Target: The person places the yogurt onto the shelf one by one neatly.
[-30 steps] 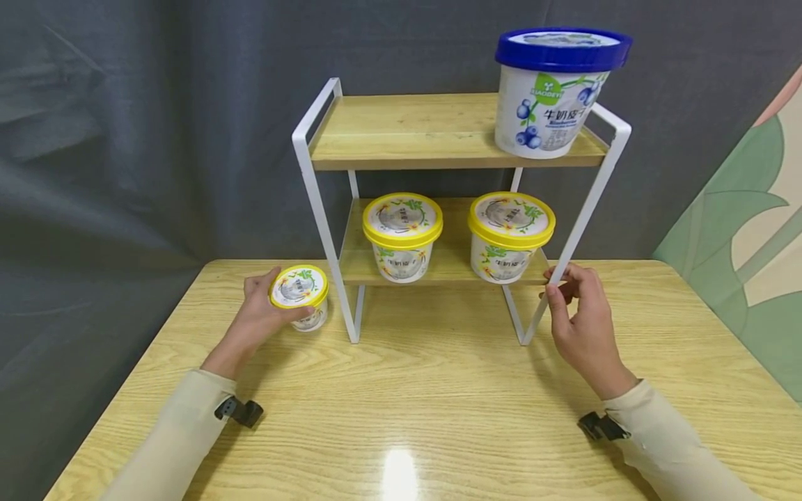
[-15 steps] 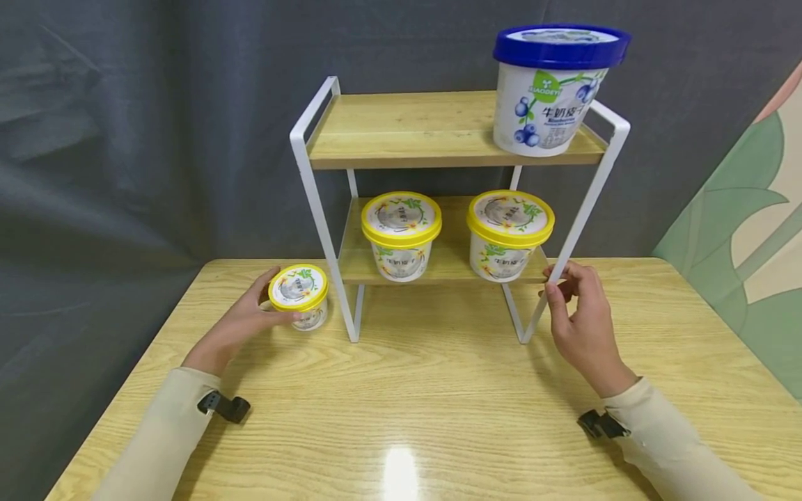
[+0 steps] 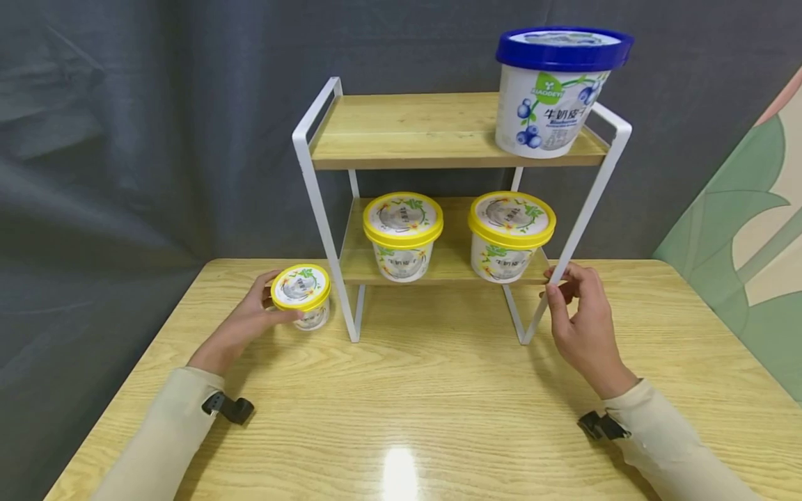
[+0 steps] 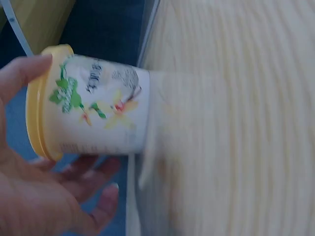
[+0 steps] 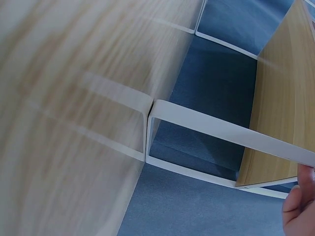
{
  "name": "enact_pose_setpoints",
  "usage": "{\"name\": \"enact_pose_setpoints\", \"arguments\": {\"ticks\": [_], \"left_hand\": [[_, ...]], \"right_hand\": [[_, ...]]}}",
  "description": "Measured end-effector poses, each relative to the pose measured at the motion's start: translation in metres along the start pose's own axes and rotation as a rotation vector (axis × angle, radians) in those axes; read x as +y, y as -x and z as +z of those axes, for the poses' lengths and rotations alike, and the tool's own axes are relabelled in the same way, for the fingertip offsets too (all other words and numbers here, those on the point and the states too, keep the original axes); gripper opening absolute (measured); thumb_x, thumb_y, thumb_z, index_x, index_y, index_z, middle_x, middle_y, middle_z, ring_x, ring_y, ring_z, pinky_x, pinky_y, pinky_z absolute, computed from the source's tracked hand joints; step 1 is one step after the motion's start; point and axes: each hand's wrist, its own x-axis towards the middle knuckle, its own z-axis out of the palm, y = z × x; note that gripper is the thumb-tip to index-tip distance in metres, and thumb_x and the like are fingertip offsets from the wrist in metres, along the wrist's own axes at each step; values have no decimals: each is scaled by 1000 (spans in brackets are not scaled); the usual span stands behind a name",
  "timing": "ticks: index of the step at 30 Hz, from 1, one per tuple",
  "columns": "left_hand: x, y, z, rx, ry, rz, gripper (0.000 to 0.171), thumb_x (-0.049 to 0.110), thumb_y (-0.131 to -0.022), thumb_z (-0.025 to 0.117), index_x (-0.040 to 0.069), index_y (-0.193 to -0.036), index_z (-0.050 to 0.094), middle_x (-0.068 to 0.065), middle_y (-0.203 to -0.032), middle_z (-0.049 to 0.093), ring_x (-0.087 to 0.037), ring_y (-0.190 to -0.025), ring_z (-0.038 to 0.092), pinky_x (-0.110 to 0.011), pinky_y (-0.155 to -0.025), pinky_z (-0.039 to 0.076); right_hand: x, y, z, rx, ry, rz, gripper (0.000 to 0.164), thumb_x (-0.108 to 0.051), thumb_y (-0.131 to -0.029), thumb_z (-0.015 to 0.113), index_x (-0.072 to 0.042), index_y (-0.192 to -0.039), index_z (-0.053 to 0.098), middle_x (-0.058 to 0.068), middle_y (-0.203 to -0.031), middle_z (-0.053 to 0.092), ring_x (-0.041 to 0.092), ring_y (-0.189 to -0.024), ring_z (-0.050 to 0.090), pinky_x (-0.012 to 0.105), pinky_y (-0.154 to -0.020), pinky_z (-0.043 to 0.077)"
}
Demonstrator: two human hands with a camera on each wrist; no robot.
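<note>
My left hand (image 3: 246, 323) curves around a small yellow-lidded ice cream tub (image 3: 311, 319), which stands upright on the table left of the rack. In the left wrist view the thumb rests at the lid's rim, and the other fingers (image 4: 88, 177) lie on the tub's (image 4: 98, 108) far side, partly spread. With thumb and fingers my right hand (image 3: 584, 323) pinches the right front leg of a two-tier rack (image 3: 401, 160). The right wrist view shows only part of that hand (image 5: 301, 209), by the white frame (image 5: 206, 123).
Two larger yellow-lidded tubs, a left one (image 3: 403, 261) and a right one (image 3: 504, 261), stand on the lower shelf. A big blue-lidded blueberry tub (image 3: 551, 111) stands at the right of the upper shelf. A dark curtain (image 3: 125, 174) hangs behind the table (image 3: 407, 396).
The left thumb has drawn back a little along the small tub's front, and that wrist has shifted left. The small tub has edged slightly right. My right hand stays at the leg.
</note>
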Motion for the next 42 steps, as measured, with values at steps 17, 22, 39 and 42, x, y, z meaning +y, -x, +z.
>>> {"name": "enact_pose_setpoints", "arguments": {"ticks": [17,22,39,42], "left_hand": [[9,2,23,121,15,-69,110,25,-84,79,15,-157,-4,-25,-157,22,-38,-145,28,-54,-120,23],[9,0,26,171,10,-106,111,29,-82,81,16,-157,1,-22,-159,25,-38,-149,24,-56,-122,18],[45,20,2,312,214,-14,97,32,-89,74,19,-158,7,-9,-159,24,-25,-146,27,-43,-120,28],[59,31,-3,343,276,56,90,26,-91,73,21,-156,12,-2,-150,29,-23,-144,30,-36,-116,32]], "right_hand": [[0,0,0,-2,-3,-3,32,11,-91,61,8,-122,52,19,-106,57,-7,-89,46,7,-77,37],[0,0,0,-4,4,-1,32,10,-92,61,7,-122,52,19,-106,57,-7,-89,46,8,-77,37],[-2,-1,0,8,-8,-8,30,13,-91,59,11,-120,52,21,-104,56,-8,-88,46,7,-75,37],[-1,0,2,3,-10,-9,31,14,-90,59,11,-120,52,21,-105,56,-9,-87,46,6,-75,37]]}}
